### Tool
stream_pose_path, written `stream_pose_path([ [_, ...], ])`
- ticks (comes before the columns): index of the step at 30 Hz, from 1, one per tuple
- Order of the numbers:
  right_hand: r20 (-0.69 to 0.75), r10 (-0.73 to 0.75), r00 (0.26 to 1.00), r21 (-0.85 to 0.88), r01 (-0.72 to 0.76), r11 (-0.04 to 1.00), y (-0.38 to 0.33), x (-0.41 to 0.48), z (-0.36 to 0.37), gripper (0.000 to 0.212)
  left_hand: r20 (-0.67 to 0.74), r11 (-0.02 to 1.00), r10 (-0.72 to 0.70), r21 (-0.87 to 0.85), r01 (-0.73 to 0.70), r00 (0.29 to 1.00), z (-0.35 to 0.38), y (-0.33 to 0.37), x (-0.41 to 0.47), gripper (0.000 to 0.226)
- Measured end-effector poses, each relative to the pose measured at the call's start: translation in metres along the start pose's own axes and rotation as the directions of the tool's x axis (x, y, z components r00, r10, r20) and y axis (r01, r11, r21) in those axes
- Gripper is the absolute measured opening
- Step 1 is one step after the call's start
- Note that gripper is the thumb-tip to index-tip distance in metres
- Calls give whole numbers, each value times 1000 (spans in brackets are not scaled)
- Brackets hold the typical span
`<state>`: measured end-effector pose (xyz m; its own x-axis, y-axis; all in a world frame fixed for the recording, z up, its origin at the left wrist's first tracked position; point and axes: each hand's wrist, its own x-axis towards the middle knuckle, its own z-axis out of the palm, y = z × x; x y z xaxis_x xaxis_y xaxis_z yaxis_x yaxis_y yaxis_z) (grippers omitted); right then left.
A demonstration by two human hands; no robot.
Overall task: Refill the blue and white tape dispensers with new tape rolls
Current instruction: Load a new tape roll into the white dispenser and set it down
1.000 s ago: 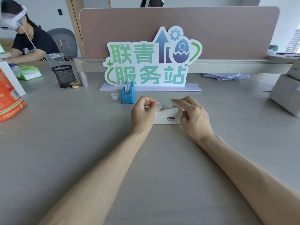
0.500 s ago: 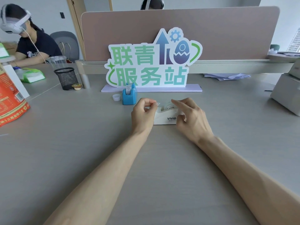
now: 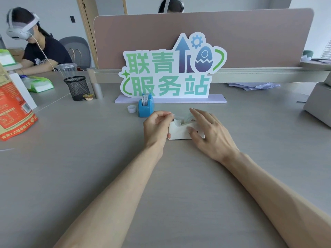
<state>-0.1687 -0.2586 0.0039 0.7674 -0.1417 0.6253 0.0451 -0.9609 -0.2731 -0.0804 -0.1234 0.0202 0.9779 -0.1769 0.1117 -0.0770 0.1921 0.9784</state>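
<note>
The white tape dispenser (image 3: 179, 130) sits on the grey desk between my two hands, with a clear tape roll (image 3: 185, 117) seated in it. My left hand (image 3: 156, 127) pinches the free end of the clear tape at the dispenser's left end, thumb and forefinger closed on it. My right hand (image 3: 210, 134) rests over the dispenser's right side, fingers spread and thumb against its front face. The blue tape dispenser (image 3: 146, 106) stands upright just behind my left hand, with a patterned tape roll (image 3: 145, 99) in it.
A small white tape core (image 3: 131, 108) lies left of the blue dispenser. A standing sign (image 3: 172, 72) is behind. A black mesh cup (image 3: 77, 88) and an orange bag (image 3: 14, 111) are at the left, a grey box (image 3: 318, 106) at the right. Another person (image 3: 35, 45) sits far left.
My right hand has spread wider and slid down over the white dispenser, covering its label. My left hand keeps pinching the tape end at much the same spot.
</note>
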Motion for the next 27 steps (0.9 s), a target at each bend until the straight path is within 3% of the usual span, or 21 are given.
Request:
stream_pose_path([
  [10,27,-10,1000,6,10,1000,4,-1,2,51,-170,997,-80,3,82,982,-7,0,5,13],
  [20,40,-20,999,-3,20,1000,3,-2,1,53,-164,983,-176,-83,164,971,-11,11,1,6],
  [27,48,-39,998,-4,39,999,4,-2,1,57,-169,984,-176,-21,175,970,-12,9,4,4],
])
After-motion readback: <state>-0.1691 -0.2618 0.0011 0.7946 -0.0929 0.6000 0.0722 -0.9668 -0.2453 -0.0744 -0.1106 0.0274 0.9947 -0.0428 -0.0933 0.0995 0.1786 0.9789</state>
